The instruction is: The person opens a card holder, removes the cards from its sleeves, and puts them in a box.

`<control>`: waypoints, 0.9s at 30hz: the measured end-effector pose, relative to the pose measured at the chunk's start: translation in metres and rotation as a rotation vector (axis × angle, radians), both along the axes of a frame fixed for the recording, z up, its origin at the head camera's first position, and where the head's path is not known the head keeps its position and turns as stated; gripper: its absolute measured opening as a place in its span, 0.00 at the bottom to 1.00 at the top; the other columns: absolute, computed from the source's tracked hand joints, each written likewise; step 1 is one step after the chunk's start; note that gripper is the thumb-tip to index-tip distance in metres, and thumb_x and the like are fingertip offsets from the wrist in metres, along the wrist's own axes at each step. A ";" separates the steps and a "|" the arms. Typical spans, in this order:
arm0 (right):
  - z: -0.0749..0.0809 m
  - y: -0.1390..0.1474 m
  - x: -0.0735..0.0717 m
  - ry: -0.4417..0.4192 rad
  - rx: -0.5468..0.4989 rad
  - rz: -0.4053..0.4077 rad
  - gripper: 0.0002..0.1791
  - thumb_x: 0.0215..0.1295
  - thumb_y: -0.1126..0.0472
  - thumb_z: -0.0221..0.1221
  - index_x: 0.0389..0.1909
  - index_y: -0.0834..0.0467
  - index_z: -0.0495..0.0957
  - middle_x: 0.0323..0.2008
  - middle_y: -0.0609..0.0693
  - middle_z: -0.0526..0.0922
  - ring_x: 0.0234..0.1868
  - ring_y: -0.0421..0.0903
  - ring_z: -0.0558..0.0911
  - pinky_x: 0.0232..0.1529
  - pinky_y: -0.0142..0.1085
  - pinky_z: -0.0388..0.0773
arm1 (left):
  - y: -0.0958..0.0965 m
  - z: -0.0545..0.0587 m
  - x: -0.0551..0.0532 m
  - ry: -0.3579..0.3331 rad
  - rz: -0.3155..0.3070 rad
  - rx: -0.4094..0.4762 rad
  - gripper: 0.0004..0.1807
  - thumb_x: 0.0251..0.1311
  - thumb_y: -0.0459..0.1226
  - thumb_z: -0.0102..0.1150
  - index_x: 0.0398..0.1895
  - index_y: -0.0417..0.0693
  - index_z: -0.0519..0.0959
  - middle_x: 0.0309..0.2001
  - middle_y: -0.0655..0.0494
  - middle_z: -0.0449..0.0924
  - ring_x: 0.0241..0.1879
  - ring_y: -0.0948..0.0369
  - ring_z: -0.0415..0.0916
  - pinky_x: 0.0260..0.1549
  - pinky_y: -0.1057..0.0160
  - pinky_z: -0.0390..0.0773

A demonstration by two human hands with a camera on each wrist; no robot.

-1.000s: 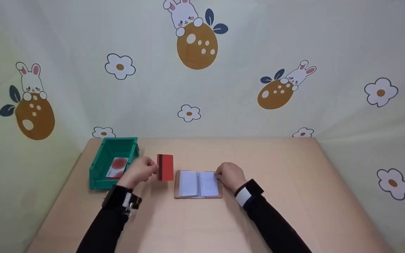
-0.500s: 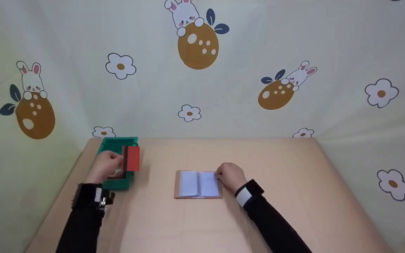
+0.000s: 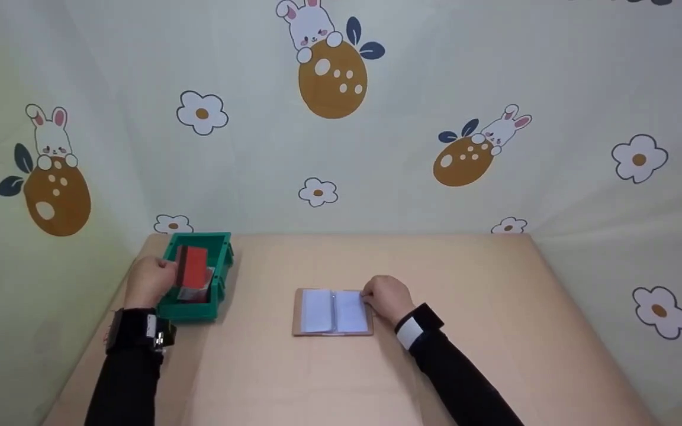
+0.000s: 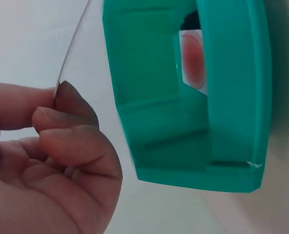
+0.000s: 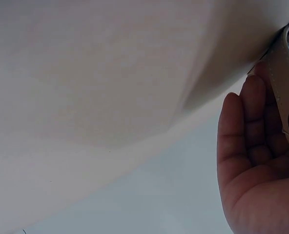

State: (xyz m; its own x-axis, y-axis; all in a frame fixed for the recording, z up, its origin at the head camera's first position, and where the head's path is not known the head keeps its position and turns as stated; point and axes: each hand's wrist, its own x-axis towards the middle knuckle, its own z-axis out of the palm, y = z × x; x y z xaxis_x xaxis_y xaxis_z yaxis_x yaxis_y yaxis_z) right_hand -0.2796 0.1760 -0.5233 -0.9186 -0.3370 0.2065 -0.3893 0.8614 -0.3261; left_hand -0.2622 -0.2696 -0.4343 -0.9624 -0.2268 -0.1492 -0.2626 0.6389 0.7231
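My left hand (image 3: 150, 280) pinches a red card (image 3: 196, 266) with a dark stripe by its left edge, over the green bin (image 3: 218, 312). Seen edge-on in the left wrist view, the card (image 4: 72, 46) is a thin line between thumb and fingers. Inside the bin lies another card (image 4: 193, 61) with a red round print, partly hidden by the bin wall. A small brown card holder (image 3: 298, 310) lies spread on the table with clear sleeves showing. At its right edge my right hand (image 3: 388, 297) grips the cover; a strap with a snap (image 5: 287, 92) shows beside the fingers.
The tan table (image 3: 293, 378) runs back to a pale curtain (image 3: 246, 148) printed with rabbits and flowers. The bin stands at the table's back left, and the card holder lies near the middle.
My left hand has carried the red card leftward from beside the card holder to over the green bin. The right hand has stayed at the card holder's edge.
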 end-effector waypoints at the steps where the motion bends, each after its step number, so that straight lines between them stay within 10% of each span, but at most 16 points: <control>1: 0.000 0.000 0.000 -0.002 -0.002 -0.001 0.02 0.57 0.64 0.70 0.32 0.57 0.89 0.33 0.49 0.87 0.36 0.47 0.85 0.40 0.41 0.80 | 0.000 -0.002 0.000 0.011 0.009 -0.010 0.16 0.74 0.40 0.42 0.29 0.38 0.68 0.29 0.47 0.66 0.30 0.52 0.64 0.27 0.58 0.64; 27: 0.000 -0.001 0.001 0.002 -0.003 -0.001 0.03 0.58 0.63 0.70 0.33 0.57 0.89 0.34 0.50 0.87 0.37 0.48 0.85 0.41 0.41 0.80 | 0.016 -0.006 -0.001 0.075 -0.001 -0.133 0.19 0.72 0.36 0.42 0.18 0.43 0.65 0.19 0.53 0.62 0.23 0.55 0.64 0.23 0.59 0.62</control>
State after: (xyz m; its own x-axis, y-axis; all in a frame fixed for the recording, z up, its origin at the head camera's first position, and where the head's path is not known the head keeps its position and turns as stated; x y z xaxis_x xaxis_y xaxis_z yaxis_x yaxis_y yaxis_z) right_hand -0.2789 0.1749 -0.5233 -0.9183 -0.3358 0.2095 -0.3895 0.8607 -0.3280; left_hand -0.2633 -0.2534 -0.4405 -0.9701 -0.2386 -0.0455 -0.2102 0.7308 0.6494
